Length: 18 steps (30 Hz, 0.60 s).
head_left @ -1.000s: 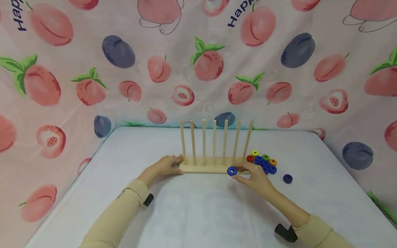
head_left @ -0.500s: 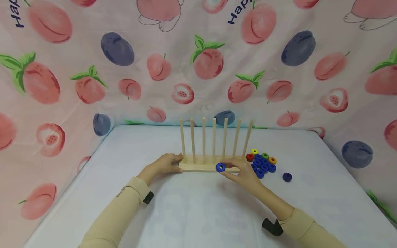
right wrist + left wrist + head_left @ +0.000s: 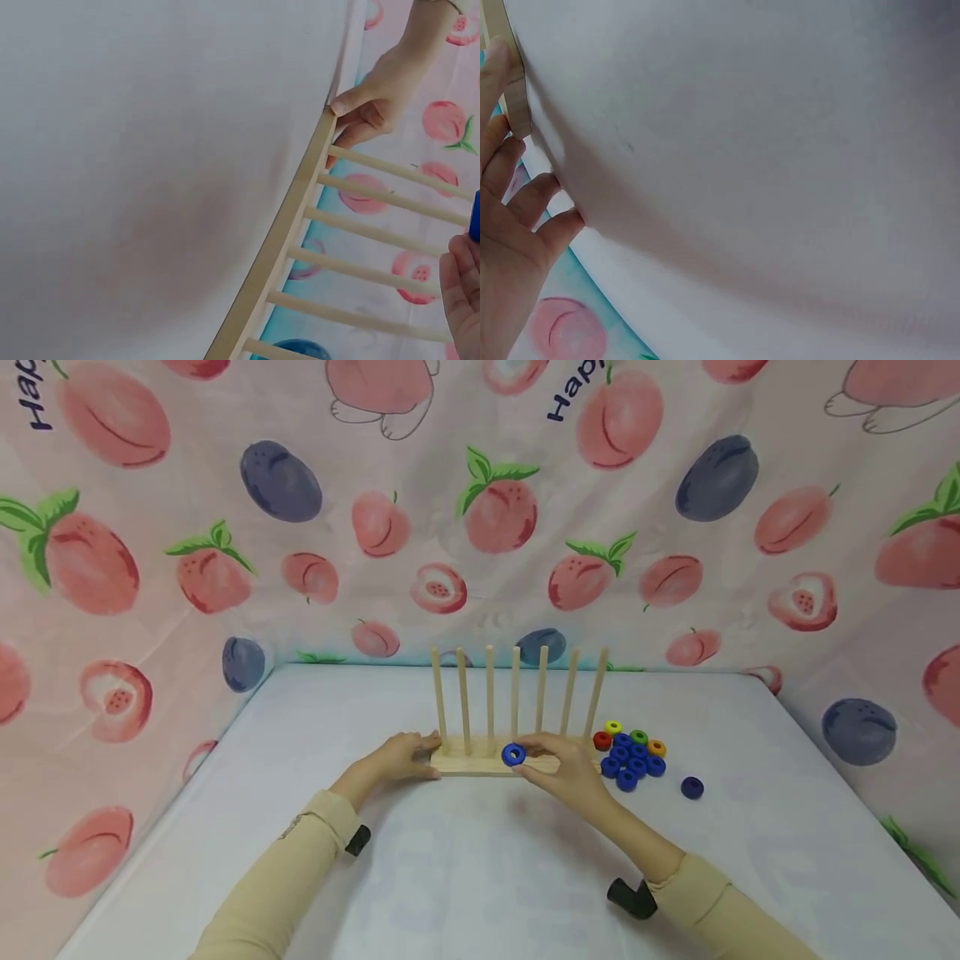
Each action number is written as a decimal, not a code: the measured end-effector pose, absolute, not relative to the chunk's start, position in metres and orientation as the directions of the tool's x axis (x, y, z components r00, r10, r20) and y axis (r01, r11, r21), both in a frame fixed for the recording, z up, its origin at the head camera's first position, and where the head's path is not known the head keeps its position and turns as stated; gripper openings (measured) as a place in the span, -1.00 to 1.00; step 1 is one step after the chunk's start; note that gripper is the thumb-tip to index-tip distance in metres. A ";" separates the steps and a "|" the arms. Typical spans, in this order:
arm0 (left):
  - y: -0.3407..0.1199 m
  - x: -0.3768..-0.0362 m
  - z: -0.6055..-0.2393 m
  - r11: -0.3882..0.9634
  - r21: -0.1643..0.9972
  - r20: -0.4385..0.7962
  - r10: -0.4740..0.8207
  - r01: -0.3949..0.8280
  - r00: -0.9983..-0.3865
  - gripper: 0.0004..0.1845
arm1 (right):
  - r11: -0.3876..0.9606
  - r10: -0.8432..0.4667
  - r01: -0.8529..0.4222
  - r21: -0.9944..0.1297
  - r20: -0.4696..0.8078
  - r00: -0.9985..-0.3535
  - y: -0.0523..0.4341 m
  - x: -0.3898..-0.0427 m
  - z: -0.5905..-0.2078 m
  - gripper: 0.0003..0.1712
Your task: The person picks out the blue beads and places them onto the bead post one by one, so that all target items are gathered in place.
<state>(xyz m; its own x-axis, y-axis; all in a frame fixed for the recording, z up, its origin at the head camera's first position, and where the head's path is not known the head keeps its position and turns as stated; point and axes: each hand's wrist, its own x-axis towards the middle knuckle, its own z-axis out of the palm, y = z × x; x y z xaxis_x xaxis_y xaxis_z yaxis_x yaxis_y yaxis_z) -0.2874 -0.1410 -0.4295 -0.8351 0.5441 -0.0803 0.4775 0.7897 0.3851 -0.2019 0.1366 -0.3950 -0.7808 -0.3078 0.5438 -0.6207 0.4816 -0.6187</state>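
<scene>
A wooden peg rack (image 3: 472,766) with a row of several upright bare pegs stands on the table. My left hand (image 3: 393,762) holds its left end, thumb at the front and fingers behind, as the right wrist view also shows. In front of the rack, my right hand (image 3: 568,772) pinches a blue ring (image 3: 506,756) between thumb and fingers. That ring is off the pegs, its hole facing the head camera. Only an edge of the blue ring (image 3: 476,217) enters the right wrist view. The left wrist view catches just a corner of the rack (image 3: 516,97).
Right of the rack lies a cluster of several blue rings (image 3: 637,767), with a red ring (image 3: 602,742), a yellow ring (image 3: 608,727), a green ring (image 3: 633,737) and an orange ring (image 3: 652,749). A dark blue ring (image 3: 692,788) lies apart. Fruit-printed cloth (image 3: 337,635) hangs behind.
My right hand has carried the blue ring leftward and slightly up along the front of the rack. My left hand stays at the rack's left end.
</scene>
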 end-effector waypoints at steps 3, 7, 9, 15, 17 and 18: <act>-0.141 -0.286 -0.429 0.794 0.381 -0.078 0.538 0.474 -0.839 -0.30 | 0.482 -0.311 -0.625 -0.614 0.548 -0.777 0.133 -0.205 -0.393 -0.62; -0.139 -0.285 -0.428 0.801 0.381 -0.086 0.529 0.462 -0.844 -0.31 | 0.465 -0.303 -0.628 -0.624 0.554 -0.775 0.127 -0.207 -0.388 -0.62; -0.139 -0.284 -0.427 0.801 0.383 -0.091 0.528 0.460 -0.844 -0.31 | 0.458 -0.297 -0.628 -0.628 0.558 -0.775 0.124 -0.209 -0.385 -0.62; -0.139 -0.284 -0.426 0.799 0.394 -0.097 0.528 0.455 -0.844 -0.32 | 0.404 -0.291 -0.654 -0.640 0.588 -0.755 0.110 -0.208 -0.364 -0.64; -0.138 -0.285 -0.427 0.794 0.408 -0.098 0.529 0.451 -0.843 -0.32 | 0.392 -0.289 -0.657 -0.644 0.592 -0.753 0.107 -0.210 -0.361 -0.63; -0.138 -0.285 -0.427 0.792 0.416 -0.099 0.528 0.447 -0.843 -0.32 | 0.391 -0.286 -0.653 -0.648 0.589 -0.756 0.105 -0.210 -0.360 -0.62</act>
<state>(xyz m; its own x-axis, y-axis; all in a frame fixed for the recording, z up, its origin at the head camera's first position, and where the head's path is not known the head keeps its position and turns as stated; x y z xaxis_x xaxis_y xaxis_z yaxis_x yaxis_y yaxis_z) -0.2851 -0.1376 -0.4269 -0.8433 0.5283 -0.0989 0.4471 0.7917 0.4162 -0.2104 0.1052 -0.3605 -0.7557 -0.2864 0.5890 -0.6534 0.3914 -0.6480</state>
